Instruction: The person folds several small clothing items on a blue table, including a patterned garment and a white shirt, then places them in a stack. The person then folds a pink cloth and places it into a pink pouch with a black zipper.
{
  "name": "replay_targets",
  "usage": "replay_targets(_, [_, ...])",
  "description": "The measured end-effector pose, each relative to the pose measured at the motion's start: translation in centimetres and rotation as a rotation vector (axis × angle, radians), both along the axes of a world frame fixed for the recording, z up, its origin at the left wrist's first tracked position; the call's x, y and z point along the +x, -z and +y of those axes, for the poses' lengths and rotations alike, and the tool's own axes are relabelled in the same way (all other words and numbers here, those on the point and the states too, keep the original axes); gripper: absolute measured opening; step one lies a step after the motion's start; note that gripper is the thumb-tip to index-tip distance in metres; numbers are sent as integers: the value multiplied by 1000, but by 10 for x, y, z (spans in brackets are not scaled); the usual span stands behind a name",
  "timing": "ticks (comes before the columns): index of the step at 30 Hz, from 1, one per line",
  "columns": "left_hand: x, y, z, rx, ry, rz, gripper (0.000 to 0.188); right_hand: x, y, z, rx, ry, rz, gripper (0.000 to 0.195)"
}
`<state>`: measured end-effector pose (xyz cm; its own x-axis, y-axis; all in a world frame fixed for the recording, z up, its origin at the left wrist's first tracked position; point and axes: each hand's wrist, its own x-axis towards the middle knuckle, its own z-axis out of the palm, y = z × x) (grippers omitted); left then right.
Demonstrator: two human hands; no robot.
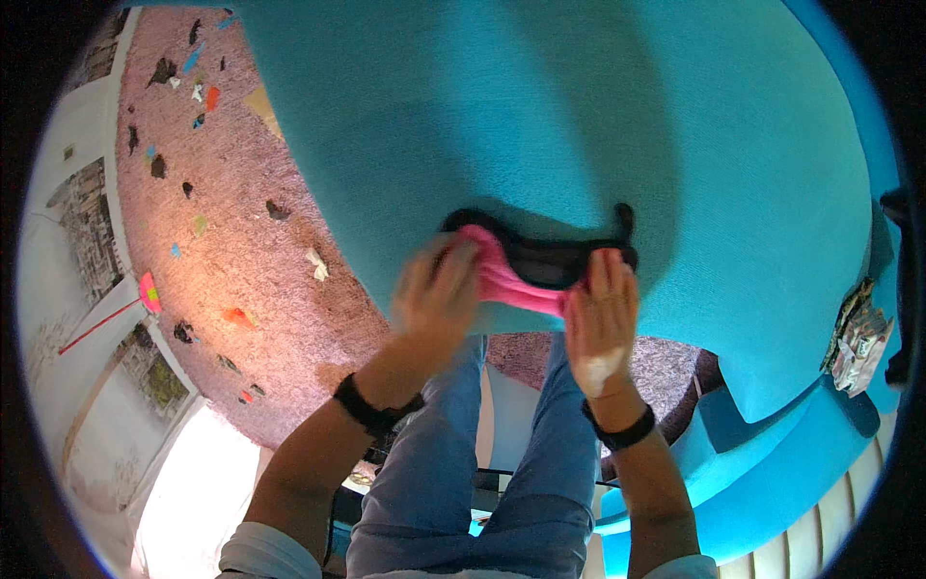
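A small pink and black cloth item (499, 269), edged in black with a dark panel in its middle, lies on the turquoise upholstered surface (405, 166) close to its front edge. My left hand (438, 286) is motion-blurred, its fingers over the item's left end. At the right end, my right hand (602, 311) has its fingers close together over the pink fabric and seems to pinch it. Both hands cover parts of the cloth, and a short black end (623, 219) sticks up beyond the right fingertips. Each wrist wears a black band.
Left of the seat, pinkish carpet (239, 275) is strewn with colourful and dark scraps. A red stick with a pink head (150, 292) leans there. At far right, packets (861, 347) lie beside the turquoise armrest (796, 470). My jeans-clad legs (463, 463) are below.
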<state>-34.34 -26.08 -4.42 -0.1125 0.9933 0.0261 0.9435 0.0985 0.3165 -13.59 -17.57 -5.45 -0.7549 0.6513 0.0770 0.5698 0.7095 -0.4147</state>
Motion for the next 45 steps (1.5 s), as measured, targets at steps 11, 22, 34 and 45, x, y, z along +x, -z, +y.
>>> replay_targets(11, [-31,7,-20,33,-120,46,26,-40,-1,6,35,-34,-13,15])
replay_targets(22, [17,9,49,98,78,72,30,22,-1,51,178,148,-76,15])
replay_targets(34, [-180,13,116,131,-166,236,19,-184,15,125,357,66,158,11])
replay_targets(45, [-88,1,15,45,-89,18,19,-97,-15,50,123,-68,-97,15])
